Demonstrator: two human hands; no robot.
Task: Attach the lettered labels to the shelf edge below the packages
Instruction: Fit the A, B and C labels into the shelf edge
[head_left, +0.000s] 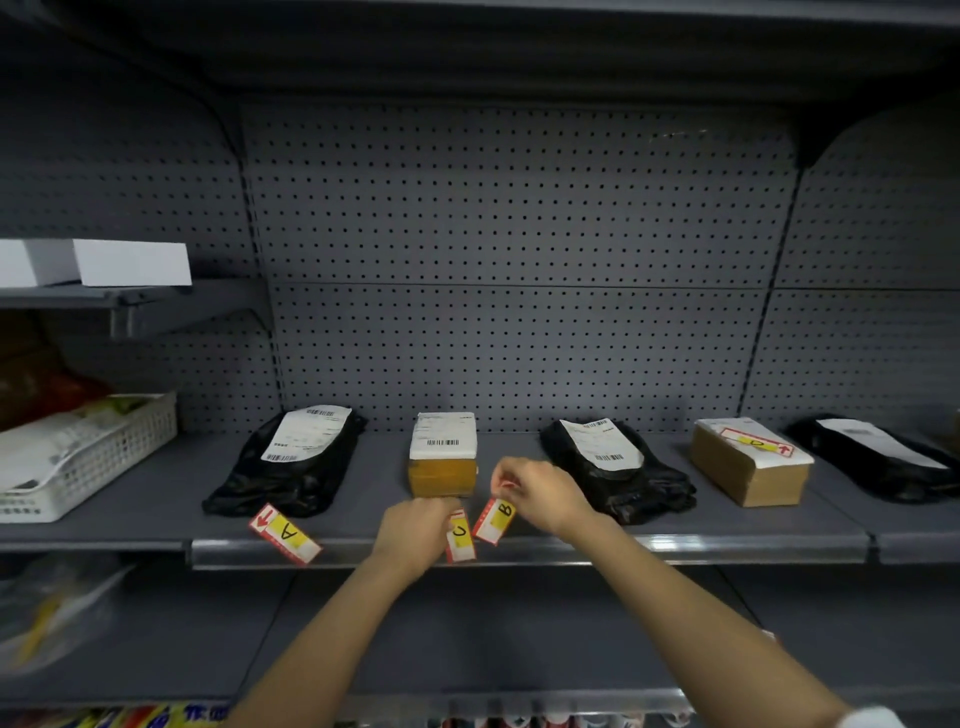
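Several packages lie in a row on the grey shelf: a black bag (291, 462), a small brown box (442, 457), a second black bag (618, 473), a cardboard box (748, 467) with a D label (757, 442) on top, and a third black bag (878, 457). Label A (284, 534) lies loose at the shelf edge (675, 553) below the first bag. My left hand (415, 530) pinches label C (460, 536) in front of the brown box. My right hand (540, 493) holds label B (496, 519) by its top, just right of C.
A white mesh basket (104, 457) with papers stands at the left on the same shelf. A white box (109, 262) rests on a higher left shelf. Perforated back panel (519, 260) behind. Lower shelf (519, 649) beneath my arms; colourful goods (130, 717) at the bottom left.
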